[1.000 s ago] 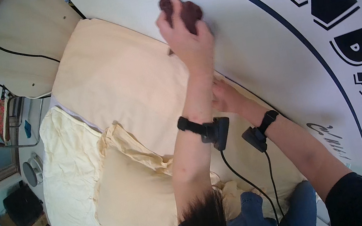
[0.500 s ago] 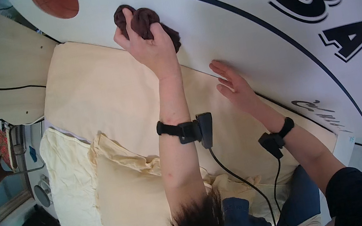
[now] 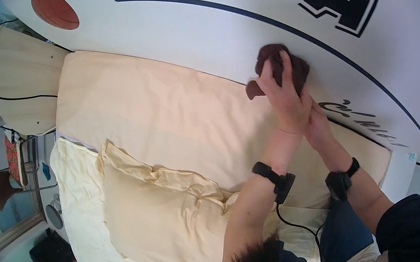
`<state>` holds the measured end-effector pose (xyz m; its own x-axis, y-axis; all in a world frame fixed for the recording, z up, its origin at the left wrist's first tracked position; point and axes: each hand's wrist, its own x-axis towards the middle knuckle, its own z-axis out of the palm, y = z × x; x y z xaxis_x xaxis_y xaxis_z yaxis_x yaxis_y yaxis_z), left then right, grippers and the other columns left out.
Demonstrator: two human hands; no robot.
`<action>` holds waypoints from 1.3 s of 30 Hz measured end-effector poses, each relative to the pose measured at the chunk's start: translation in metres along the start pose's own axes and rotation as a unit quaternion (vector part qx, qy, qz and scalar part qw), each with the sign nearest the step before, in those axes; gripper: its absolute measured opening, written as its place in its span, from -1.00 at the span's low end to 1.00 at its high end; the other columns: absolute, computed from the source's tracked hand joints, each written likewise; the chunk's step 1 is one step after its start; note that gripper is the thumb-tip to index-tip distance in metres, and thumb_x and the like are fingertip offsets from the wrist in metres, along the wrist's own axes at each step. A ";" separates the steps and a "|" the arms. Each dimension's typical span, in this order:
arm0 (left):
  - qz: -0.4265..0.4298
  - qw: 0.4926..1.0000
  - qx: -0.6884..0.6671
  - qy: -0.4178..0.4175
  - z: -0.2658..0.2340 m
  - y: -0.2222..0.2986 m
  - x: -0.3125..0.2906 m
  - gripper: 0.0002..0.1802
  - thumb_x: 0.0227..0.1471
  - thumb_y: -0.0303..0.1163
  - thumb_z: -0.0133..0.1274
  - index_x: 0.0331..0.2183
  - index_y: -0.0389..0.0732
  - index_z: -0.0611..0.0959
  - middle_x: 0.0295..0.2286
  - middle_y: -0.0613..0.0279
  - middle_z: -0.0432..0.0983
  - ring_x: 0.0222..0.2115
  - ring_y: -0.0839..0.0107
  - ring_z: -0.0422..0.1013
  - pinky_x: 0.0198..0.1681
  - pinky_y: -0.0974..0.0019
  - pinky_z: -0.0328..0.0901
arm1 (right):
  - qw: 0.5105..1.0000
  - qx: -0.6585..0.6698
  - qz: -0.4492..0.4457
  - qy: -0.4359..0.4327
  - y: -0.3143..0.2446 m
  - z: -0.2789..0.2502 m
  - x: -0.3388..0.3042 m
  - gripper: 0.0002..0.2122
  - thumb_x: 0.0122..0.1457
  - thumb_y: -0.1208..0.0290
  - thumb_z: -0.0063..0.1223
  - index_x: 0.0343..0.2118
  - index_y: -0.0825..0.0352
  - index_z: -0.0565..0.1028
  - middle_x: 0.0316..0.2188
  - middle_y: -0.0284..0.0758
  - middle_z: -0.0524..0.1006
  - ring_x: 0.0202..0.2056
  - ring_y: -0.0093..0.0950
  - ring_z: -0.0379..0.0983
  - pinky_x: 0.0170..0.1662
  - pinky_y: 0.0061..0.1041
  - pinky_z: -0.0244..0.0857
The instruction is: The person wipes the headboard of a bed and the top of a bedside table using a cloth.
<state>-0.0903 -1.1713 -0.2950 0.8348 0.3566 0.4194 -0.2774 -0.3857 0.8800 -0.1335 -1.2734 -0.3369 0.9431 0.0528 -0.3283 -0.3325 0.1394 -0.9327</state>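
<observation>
Bunched under the fingers of my left hand (image 3: 286,103) is a dark brown cloth (image 3: 298,70), pressed against a white panel (image 3: 192,27) printed with large black letters and a curved dark line. One loose end of the cloth sticks out to the left, over the panel's lower edge. Right beside the left wrist is my right hand (image 3: 318,126), close to or touching it. Its fingers are mostly hidden behind the left hand, so their pose does not show. Both forearms wear a black strap with a small device and a cable.
Below the panel stretches a beige padded surface (image 3: 160,106), with a beige pillow (image 3: 157,213) and a cream sheet (image 3: 80,210) nearer me. A beige board (image 3: 24,79) stands far left. A brown chair (image 3: 4,189) and a black bag (image 3: 52,254) are beyond the left side.
My left hand has carried the cloth right and down along the panel, up to my right hand. The view has shifted slightly. The right hand's spread fingers are now covered.
</observation>
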 end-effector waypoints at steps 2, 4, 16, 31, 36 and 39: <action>-0.013 1.000 0.003 -0.003 0.003 0.003 -0.007 -0.14 -0.28 -0.63 0.11 0.18 -0.17 0.36 0.09 -0.20 0.07 0.12 -0.17 0.05 0.22 0.01 0.00 | 0.989 0.129 0.064 -0.017 -0.028 -0.005 -0.016 -0.52 0.37 0.29 -0.23 0.29 0.33 0.08 0.23 -0.31 0.23 0.19 -0.51 0.20 0.18 -0.49 0.14; -0.028 1.000 0.004 0.012 0.005 0.003 -0.006 -0.14 -0.28 -0.64 0.11 0.18 -0.16 0.37 0.09 -0.18 0.08 0.12 -0.17 0.07 0.21 0.01 0.03 | 0.989 0.126 0.032 -0.075 -0.038 -0.006 -0.019 -0.52 0.38 0.24 -0.25 0.29 0.32 0.09 0.23 -0.32 0.22 0.19 -0.49 0.20 0.18 -0.45 0.14; -0.150 0.963 -0.092 0.205 -0.042 -0.023 0.091 -0.40 0.00 -0.50 -0.09 0.14 -0.33 0.37 -0.02 -0.06 0.25 0.02 0.08 0.28 0.12 0.21 0.17 | 0.974 0.083 -0.027 -0.210 -0.074 0.067 0.013 -0.49 0.40 0.12 -0.31 0.30 0.29 0.08 0.29 -0.27 0.13 0.29 -0.40 0.06 0.24 -0.29 0.05; -0.200 0.972 -0.118 0.029 0.004 0.055 -0.007 -0.34 -0.05 -0.58 0.00 0.16 -0.24 0.35 -0.06 0.02 0.27 0.00 0.17 0.27 0.11 0.25 0.17 | 0.991 0.073 0.059 -0.091 -0.081 -0.023 -0.051 -0.54 0.37 0.12 -0.23 0.21 0.29 0.19 0.19 -0.30 0.25 0.21 -0.42 0.17 0.17 -0.30 0.15; -0.213 0.965 -0.152 0.006 -0.025 0.093 0.022 -0.43 -0.06 -0.56 0.02 0.07 -0.25 0.44 -0.14 0.20 0.48 -0.13 0.47 0.40 -0.04 0.40 0.30 | 0.984 0.048 0.001 -0.170 -0.119 -0.023 -0.073 -0.60 0.37 0.24 -0.20 0.18 0.32 0.22 0.15 -0.30 0.28 0.21 -0.41 0.18 0.19 -0.33 0.15; -0.186 0.966 -0.179 -0.014 -0.042 0.149 0.059 -0.39 -0.11 -0.60 0.01 0.07 -0.23 0.49 -0.10 0.17 0.36 -0.07 0.29 0.37 0.03 0.37 0.23 | 0.976 0.014 -0.099 -0.196 -0.164 -0.016 -0.080 -0.65 0.35 0.39 -0.19 0.15 0.35 0.25 0.13 -0.29 0.29 0.19 -0.42 0.20 0.20 -0.35 0.14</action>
<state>-0.1021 -1.1717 -0.1296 0.9199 0.3879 0.0580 -0.0987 0.0858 0.9914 -0.1544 -1.3160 -0.1604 0.9171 0.3948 -0.0544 -0.1489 0.2128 -0.9657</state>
